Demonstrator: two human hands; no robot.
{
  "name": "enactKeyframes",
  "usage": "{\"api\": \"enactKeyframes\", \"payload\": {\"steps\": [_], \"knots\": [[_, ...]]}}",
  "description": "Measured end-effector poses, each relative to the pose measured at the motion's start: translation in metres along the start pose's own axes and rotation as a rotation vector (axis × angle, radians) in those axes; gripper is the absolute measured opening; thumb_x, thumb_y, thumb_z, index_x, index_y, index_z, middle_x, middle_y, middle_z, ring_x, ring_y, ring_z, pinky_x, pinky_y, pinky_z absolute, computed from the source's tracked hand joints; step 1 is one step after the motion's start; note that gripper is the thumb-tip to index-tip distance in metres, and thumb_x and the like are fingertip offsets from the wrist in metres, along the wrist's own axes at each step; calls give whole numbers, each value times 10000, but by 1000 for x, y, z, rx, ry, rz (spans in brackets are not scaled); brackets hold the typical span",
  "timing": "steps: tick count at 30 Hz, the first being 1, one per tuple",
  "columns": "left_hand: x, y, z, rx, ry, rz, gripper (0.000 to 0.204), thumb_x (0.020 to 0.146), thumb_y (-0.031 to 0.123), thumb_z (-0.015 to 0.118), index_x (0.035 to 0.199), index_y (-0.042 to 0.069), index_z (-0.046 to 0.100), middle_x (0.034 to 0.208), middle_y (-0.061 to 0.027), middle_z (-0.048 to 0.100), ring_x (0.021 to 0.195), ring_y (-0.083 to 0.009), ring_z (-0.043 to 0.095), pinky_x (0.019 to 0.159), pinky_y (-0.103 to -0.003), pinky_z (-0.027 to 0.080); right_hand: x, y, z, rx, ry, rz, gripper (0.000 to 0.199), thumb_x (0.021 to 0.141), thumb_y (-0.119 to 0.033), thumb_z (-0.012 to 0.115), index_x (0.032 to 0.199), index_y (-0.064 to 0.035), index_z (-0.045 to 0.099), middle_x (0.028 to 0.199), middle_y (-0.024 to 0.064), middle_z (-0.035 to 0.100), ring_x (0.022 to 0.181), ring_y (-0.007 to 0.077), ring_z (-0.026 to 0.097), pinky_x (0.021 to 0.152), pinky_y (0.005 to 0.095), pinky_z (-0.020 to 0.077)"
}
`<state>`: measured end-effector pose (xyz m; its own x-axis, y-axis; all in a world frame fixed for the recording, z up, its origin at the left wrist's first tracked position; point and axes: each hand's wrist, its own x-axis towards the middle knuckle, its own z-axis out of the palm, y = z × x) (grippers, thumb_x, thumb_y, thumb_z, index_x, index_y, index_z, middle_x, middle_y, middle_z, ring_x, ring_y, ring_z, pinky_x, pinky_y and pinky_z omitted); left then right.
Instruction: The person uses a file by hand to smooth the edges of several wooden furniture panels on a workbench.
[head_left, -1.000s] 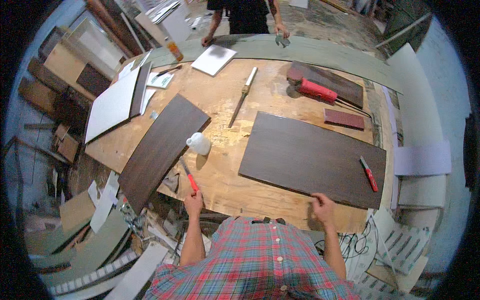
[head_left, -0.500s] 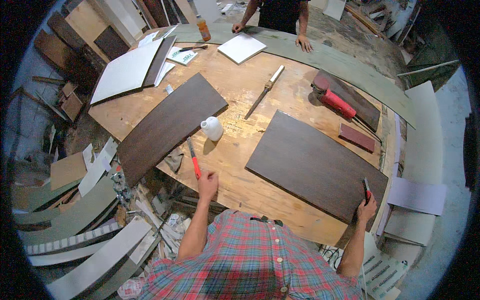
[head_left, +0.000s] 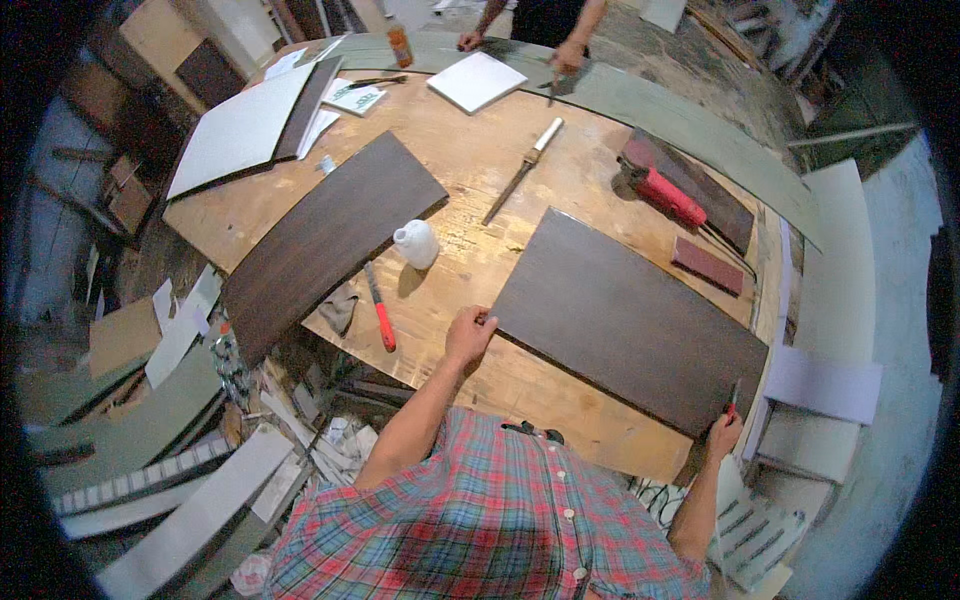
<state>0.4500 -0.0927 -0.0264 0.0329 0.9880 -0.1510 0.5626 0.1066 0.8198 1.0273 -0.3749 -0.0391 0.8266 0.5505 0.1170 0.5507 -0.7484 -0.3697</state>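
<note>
A dark brown rectangular board (head_left: 620, 320) lies flat in front of me, to the right. At its near left corner is my left hand (head_left: 468, 337), its fingers closed about the corner edge. My right hand (head_left: 725, 435) grips a red and black utility knife (head_left: 732, 408). The knife's blade points away from me, over the board's right end. To the left of my left hand, a red-handled tool (head_left: 384, 326) with a narrow grey blade rests on the table. Just beyond it stands a white plastic bottle (head_left: 416, 244).
A second dark board (head_left: 335, 240) overhangs the wooden table (head_left: 450, 370) at left. Beyond lie a chisel-like tool (head_left: 522, 172), a red angle grinder (head_left: 668, 195), a sanding block (head_left: 707, 265) and white panels (head_left: 478, 82). Across the table, another person's hand (head_left: 568, 58) holds a thin dark tool.
My left hand has left the red-handled tool and moved right to the board's corner. My right hand still has the utility knife. The other person's hand has lifted off the green sheet, holding a thin tool.
</note>
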Motion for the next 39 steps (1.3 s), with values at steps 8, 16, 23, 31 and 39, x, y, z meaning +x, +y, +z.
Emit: {"api": "enactKeyframes", "payload": {"steps": [8, 16, 23, 31, 39], "knots": [[4, 29, -1, -146, -114, -34, 251, 920, 161, 621, 1053, -39, 692, 959, -134, 698, 884, -186, 636, 812, -324, 505, 0, 70, -29, 218, 199, 158, 388, 894, -216, 561, 1149, 71, 616, 1068, 275, 647, 1003, 426, 617, 887, 494, 477], [14, -27, 14, -44, -42, 110, 266, 975, 192, 583, 1043, -41, 693, 884, -70, 686, 818, -155, 603, 762, -317, 488, 13, 125, -23, 131, 169, 135, 309, 884, -264, 647, 862, 44, 648, 690, 174, 616, 646, 309, 582, 659, 433, 468], [24, -54, 15, -111, -9, -20, 269, 979, 194, 597, 1036, -51, 693, 843, -43, 656, 774, -129, 572, 725, -300, 473, 20, 155, -14, 629, -198, 431, 362, 958, -388, 623, 1055, -48, 700, 717, 23, 603, 681, 110, 528, 633, 306, 444], [0, -15, 7, -27, 132, -150, 331, 953, 260, 579, 1069, -30, 686, 929, -100, 705, 827, -208, 639, 786, -356, 508, -5, 131, -16, 1052, -422, 663, 589, 940, -508, 597, 1385, -129, 522, 867, 18, 611, 563, 95, 468, 469, 264, 358], [1, 9, 28, 3, 237, -188, 308, 913, 247, 607, 912, -51, 687, 872, -140, 691, 836, -202, 627, 776, -344, 490, 3, 121, -38, 928, -405, 524, 640, 982, -467, 553, 1423, -8, 478, 1253, 143, 597, 999, 248, 583, 860, 366, 471]]}}
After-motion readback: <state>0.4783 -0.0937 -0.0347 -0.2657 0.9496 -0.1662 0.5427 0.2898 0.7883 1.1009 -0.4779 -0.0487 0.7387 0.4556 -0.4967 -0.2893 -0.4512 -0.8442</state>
